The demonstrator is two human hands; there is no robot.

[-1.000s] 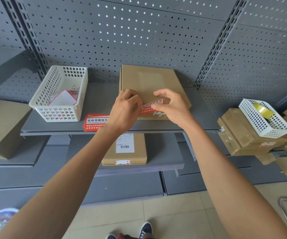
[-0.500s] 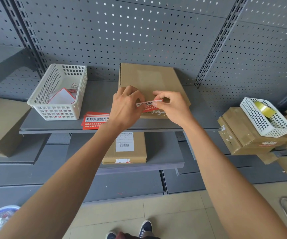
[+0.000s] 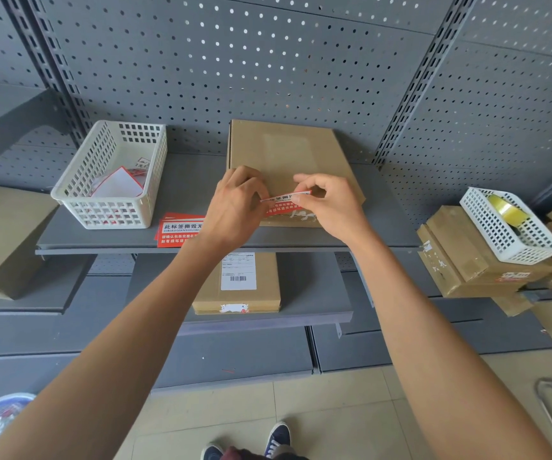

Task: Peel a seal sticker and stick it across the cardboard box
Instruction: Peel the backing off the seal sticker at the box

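Both hands are pinching the seal sticker (image 3: 286, 203) between them, the left hand (image 3: 235, 207) at one end, the right hand (image 3: 329, 207) at the other, just over the cardboard box (image 3: 284, 154) lying on the shelf (image 3: 201, 180). It looks mid-peel; sticking it across the box is yet to come.

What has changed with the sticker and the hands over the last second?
Both hands, left hand and right hand, kept their pinch on the seal sticker, whose top edge has tipped up and away from the cardboard box; whether its backing has separated is unclear. The box, the spare stickers and the white basket stayed put.
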